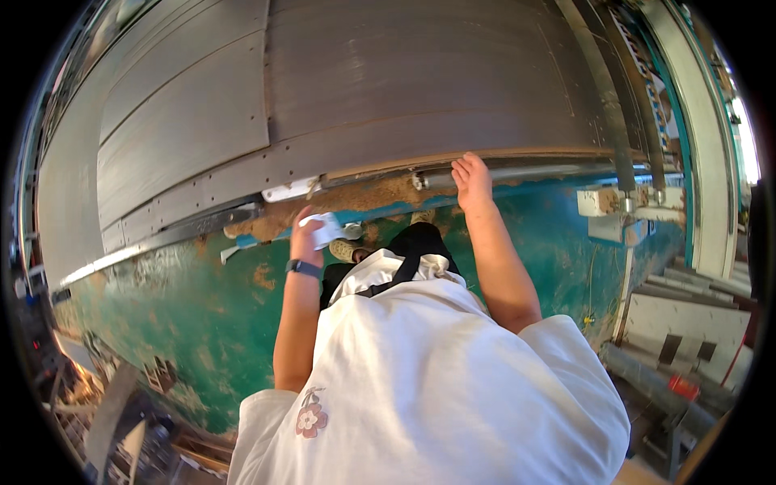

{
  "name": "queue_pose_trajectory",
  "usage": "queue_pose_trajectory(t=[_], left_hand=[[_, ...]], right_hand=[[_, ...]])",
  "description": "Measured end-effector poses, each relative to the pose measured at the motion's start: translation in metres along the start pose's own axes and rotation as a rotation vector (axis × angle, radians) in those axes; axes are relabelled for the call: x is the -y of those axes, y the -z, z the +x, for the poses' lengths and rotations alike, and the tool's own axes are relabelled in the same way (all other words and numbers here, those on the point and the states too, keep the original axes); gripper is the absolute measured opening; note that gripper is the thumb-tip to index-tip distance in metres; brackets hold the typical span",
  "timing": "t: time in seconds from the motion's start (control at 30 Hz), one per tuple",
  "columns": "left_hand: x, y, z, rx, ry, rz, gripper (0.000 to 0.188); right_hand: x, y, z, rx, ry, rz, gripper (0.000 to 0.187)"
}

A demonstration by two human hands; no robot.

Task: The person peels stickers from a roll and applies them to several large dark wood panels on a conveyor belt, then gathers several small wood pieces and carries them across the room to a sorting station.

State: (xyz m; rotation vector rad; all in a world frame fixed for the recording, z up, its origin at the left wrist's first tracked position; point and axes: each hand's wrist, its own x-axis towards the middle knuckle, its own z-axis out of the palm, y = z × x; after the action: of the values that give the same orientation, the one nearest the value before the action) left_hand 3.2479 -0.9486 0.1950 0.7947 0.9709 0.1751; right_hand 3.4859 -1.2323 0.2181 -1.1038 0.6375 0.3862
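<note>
Dark, broad panelled tabletop (420, 81) fills the far side. The person's left hand (306, 236) pinches a small, thin white sheet (329, 231), jutting right from its fingers, long axis unclear; the empty right hand (474, 184), fingers loosely extended, is farther off, rightward.

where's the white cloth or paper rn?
Head view, left of centre: the white cloth or paper is in the left hand, near the dark worktop.
</note>
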Motion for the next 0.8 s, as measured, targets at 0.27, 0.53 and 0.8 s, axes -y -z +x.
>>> queue_pose_trajectory(t=[0.27, 0.53, 0.8], left_hand=[[-0.01, -0.048, -0.006, 0.153, -0.093, 0.163, 0.071], [0.017, -0.011, -0.067, 0.082, -0.158, -0.062, 0.075], [0.121, 0.058, -0.2, -0.546, -0.091, -0.276, 0.081]], right_hand=[[-0.008, -0.001, -0.021, 0.373, 0.585, -1.252, 0.046], [0.027, -0.024, 0.011, 0.81, 1.253, -1.8, 0.027], [0.042, -0.063, 0.021, 0.993, 1.441, -1.468, 0.012]])
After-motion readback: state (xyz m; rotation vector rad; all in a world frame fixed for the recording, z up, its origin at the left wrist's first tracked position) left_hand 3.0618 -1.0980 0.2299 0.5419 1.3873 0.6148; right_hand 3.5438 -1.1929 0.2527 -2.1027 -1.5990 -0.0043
